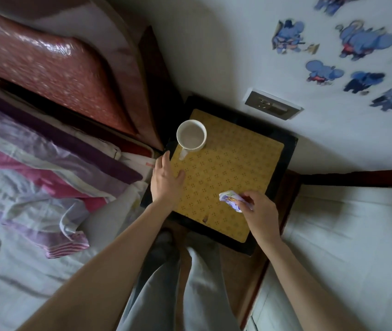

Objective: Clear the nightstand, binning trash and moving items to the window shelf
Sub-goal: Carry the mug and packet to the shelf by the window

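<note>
Yellow-topped nightstand [226, 168]: mug [191, 134] handle toward relaxed left hand [166, 180], right hand [259, 211] pinching wrapper [230, 199]

Person seen from above, arms and legs.
Both forearms are bare, no sleeves visible; light grey trousers [204, 283] cover the legs.

A pale wall [214, 56] carrying blue cartoon stickers [367, 41] and a grey socket plate [273, 106] meets a padded reddish headboard [54, 65] on the left, below which a bed [23, 271] lies under rumpled pink, purple and white striped bedding [46, 168], in dim, soft light
</note>
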The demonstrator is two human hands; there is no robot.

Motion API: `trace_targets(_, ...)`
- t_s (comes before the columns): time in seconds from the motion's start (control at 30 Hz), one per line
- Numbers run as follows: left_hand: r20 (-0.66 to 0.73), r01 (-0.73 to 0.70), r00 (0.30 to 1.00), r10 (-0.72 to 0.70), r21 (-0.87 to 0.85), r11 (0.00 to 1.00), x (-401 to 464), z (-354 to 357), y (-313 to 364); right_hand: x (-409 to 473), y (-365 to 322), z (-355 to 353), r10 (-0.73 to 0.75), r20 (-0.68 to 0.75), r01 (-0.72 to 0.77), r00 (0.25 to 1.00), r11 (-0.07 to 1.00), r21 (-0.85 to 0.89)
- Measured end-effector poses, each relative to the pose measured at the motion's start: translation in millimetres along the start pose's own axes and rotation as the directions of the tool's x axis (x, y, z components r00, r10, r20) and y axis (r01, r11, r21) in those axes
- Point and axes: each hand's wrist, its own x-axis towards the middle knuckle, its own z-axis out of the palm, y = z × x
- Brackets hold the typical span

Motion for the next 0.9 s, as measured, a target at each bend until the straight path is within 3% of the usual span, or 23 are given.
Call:
trace_targets(0.27,-0.108,0.014,0.993,-0.04,-0.239,0.971,29.6,19.7,17.2,14.7,-8.9,2.0,-0.088,0.026,0.088,0.996,0.995,-0.035)
trace_targets(0.5,-0.1,0.06,0.989,-0.107,-0.391,0.918,27.3,11.4,15.4,20.5,-27.2,-6.3,-0.096,0.016,0.092,0.995,0.985,0.144)
trace_targets(0.67,-0.108,0.002,0.993,-0.039,-0.32,0.948,8.3,-15.4,7.6,17.5,-52.2,-21.8,-0.192,0.012,0.187,0.981,0.968,0.169)
trace_targets(0.9,-0.212,0.018,0.968,-0.137,-0.485,0.875,-62.7,-89.0,-19.6,-5.3,-116.4,-34.3,-0.34,0.163,0.33,0.926,0.94,0.087)
